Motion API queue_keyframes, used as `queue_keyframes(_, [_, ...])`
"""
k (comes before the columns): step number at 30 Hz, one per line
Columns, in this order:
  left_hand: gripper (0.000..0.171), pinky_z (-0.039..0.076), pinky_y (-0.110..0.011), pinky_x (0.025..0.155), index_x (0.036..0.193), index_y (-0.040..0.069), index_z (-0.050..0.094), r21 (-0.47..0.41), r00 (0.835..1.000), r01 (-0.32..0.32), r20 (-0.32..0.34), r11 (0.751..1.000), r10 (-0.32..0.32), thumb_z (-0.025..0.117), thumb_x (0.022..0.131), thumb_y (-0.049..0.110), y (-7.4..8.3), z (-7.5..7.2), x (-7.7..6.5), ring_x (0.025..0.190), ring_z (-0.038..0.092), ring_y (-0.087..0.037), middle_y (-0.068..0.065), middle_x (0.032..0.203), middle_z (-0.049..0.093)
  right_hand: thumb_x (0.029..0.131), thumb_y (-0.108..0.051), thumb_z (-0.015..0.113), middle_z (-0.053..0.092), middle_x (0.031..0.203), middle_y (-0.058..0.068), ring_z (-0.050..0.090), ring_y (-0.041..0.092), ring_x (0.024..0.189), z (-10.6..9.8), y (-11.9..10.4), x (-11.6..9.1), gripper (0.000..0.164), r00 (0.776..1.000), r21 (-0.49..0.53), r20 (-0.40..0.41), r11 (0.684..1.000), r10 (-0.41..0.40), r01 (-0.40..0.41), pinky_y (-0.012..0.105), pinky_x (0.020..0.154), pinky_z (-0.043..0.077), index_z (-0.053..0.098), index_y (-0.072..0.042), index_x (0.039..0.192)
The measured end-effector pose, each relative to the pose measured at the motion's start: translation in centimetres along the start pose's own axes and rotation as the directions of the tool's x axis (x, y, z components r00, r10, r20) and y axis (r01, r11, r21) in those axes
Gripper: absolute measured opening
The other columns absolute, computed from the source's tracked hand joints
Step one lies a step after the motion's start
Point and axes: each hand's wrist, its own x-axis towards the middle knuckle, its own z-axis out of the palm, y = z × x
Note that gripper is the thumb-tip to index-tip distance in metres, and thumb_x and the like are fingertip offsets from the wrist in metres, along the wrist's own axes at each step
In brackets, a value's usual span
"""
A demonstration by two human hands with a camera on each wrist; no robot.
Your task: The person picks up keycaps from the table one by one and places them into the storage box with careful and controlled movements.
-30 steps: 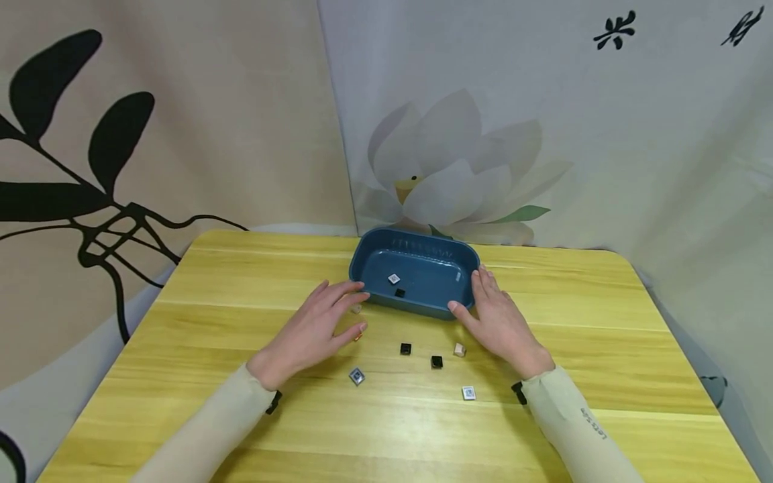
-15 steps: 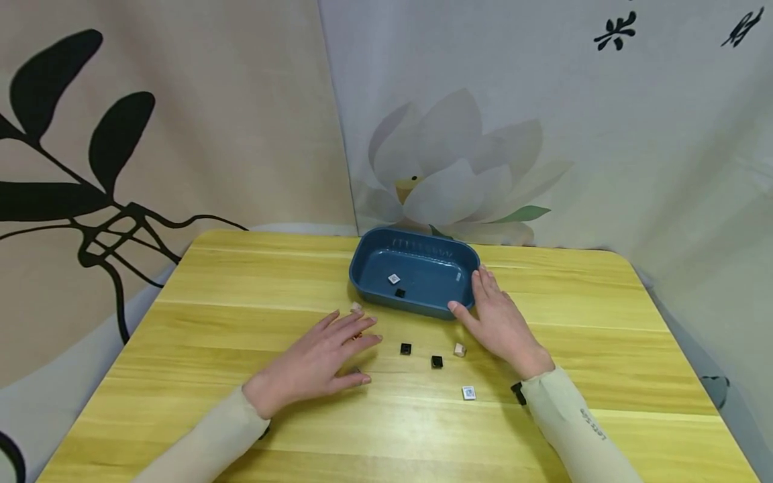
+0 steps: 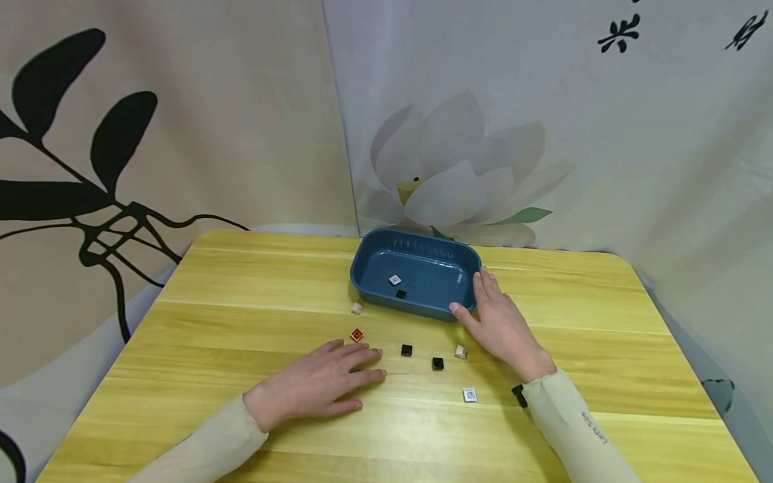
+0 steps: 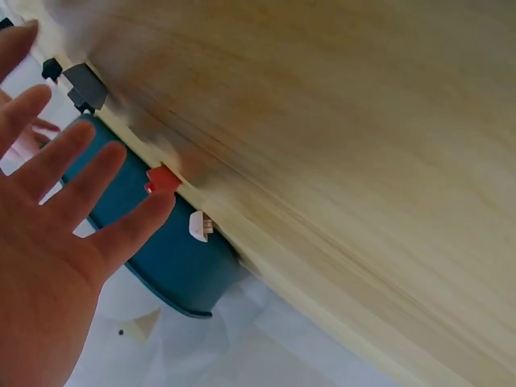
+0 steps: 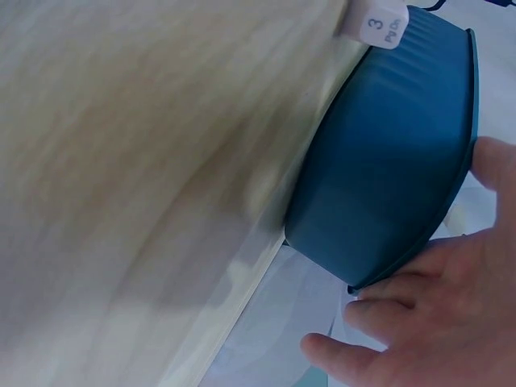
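In the head view my left hand (image 3: 320, 381) hovers low over the table with its fingers spread and holds nothing. A red keycap (image 3: 357, 335) lies just beyond its fingers, and a pale keycap (image 3: 357, 308) sits farther off, near the blue basin (image 3: 417, 310). A grey keycap (image 4: 86, 85) shows past the fingertips in the left wrist view; the hand covers that spot in the head view. My right hand (image 3: 507, 329) rests against the basin's right end, fingers along the side and thumb at the front corner. Inside the basin lie a white keycap (image 3: 395, 280) and a black keycap (image 3: 401, 294).
Between the hands lie two black keycaps, one (image 3: 407, 350) left of the other (image 3: 437, 363). A pale keycap (image 3: 461, 351) and a white keycap (image 3: 469, 395) lie nearer the right wrist. Patterned cloth (image 3: 459, 134) hangs behind the wooden table (image 3: 580, 295).
My left hand has moved back from the basin's front left corner towards me, uncovering the red and pale keycaps and covering the grey one. The right hand has stayed at the basin.
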Motion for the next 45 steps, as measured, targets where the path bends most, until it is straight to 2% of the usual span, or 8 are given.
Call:
queue_keyframes(5, [0.042,0.051,-0.046,0.105,0.144,0.026,0.061,0.017,0.999,-0.016,-0.03,1.0,0.016,0.065,0.103,0.036,0.1,0.2,0.1,0.13,0.057,-0.022,-0.002,0.145,0.058,0.103,-0.072,0.033,0.004,0.171,0.024,0.009,0.041,0.157,0.1,0.0,-0.1,0.101,1.0,-0.002,-0.008,1.0,-0.01,0.01,0.063,0.121,0.023,0.014,0.009,0.161])
queue_keyframes(14, [0.025,0.056,-0.039,0.093,0.128,0.025,0.073,0.032,0.999,-0.004,-0.049,0.999,0.006,0.065,0.104,0.024,0.4,0.2,0.1,0.117,0.061,-0.02,0.0,0.129,0.064,0.104,-0.07,0.034,0.006,0.171,0.025,0.01,0.042,0.157,0.1,0.0,-0.2,0.1,1.0,0.0,-0.02,1.0,-0.017,0.017,0.064,0.12,0.023,0.015,0.009,0.161])
queue_keyframes(20, [0.022,0.055,-0.03,0.084,0.119,0.022,0.075,0.043,0.998,-0.012,-0.057,0.999,0.014,0.068,0.1,0.013,0.5,0.1,0.2,0.103,0.06,-0.015,0.001,0.119,0.065,0.103,-0.071,0.034,0.005,0.171,0.024,0.01,0.041,0.157,0.2,0.0,-0.2,0.101,1.0,0.001,-0.013,1.0,-0.012,0.012,0.063,0.12,0.023,0.014,0.009,0.161])
queue_keyframes(30, [0.025,0.054,-0.022,0.082,0.112,0.018,0.074,0.044,0.998,0.001,-0.06,0.999,0.002,0.07,0.095,0.0,0.7,0.2,0.2,0.096,0.058,-0.012,0.003,0.109,0.064,0.103,-0.071,0.033,0.005,0.171,0.024,0.009,0.041,0.157,0.1,-0.1,-0.2,0.1,1.0,0.004,-0.011,1.0,-0.012,0.012,0.063,0.121,0.023,0.014,0.008,0.161])
queue_keyframes(35, [0.024,0.054,-0.022,0.079,0.109,0.016,0.074,0.042,0.994,0.005,-0.106,0.999,0.0,0.07,0.094,-0.002,0.6,0.3,0.4,0.091,0.058,-0.011,0.004,0.103,0.064,0.103,-0.071,0.033,0.003,0.171,0.023,0.008,0.04,0.157,0.0,0.0,-0.1,0.1,1.0,0.007,-0.005,1.0,-0.012,0.012,0.063,0.121,0.022,0.013,0.008,0.161])
queue_keyframes(39, [0.025,0.056,-0.024,0.084,0.11,0.015,0.076,0.023,0.986,0.022,-0.163,0.999,-0.018,0.072,0.093,-0.003,0.4,-0.2,1.1,0.095,0.062,-0.012,0.001,0.104,0.066,0.103,-0.072,0.033,0.002,0.171,0.022,0.007,0.04,0.158,-0.1,0.0,0.0,0.101,1.0,0.005,-0.001,1.0,-0.014,0.014,0.063,0.121,0.021,0.013,0.008,0.161])
queue_keyframes(42, [0.022,0.057,-0.026,0.089,0.114,0.014,0.077,-0.023,0.974,0.054,-0.218,0.998,-0.058,0.073,0.095,0.002,0.0,-0.9,1.9,0.1,0.065,-0.013,0.0,0.109,0.068,0.103,-0.071,0.033,0.003,0.171,0.023,0.007,0.04,0.157,-0.1,0.1,0.0,0.101,1.0,0.001,0.0,1.0,-0.015,0.015,0.063,0.121,0.022,0.013,0.009,0.161])
queue_keyframes(45, [0.021,0.057,-0.027,0.092,0.117,0.012,0.077,-0.072,0.954,0.086,-0.281,0.994,-0.103,0.074,0.096,0.008,-0.5,-1.7,2.8,0.102,0.066,-0.013,-0.001,0.112,0.068,0.103,-0.071,0.033,0.004,0.171,0.024,0.008,0.041,0.157,-0.1,0.1,-0.1,0.101,1.0,0.002,0.001,1.0,-0.014,0.014,0.063,0.121,0.022,0.013,0.009,0.161])
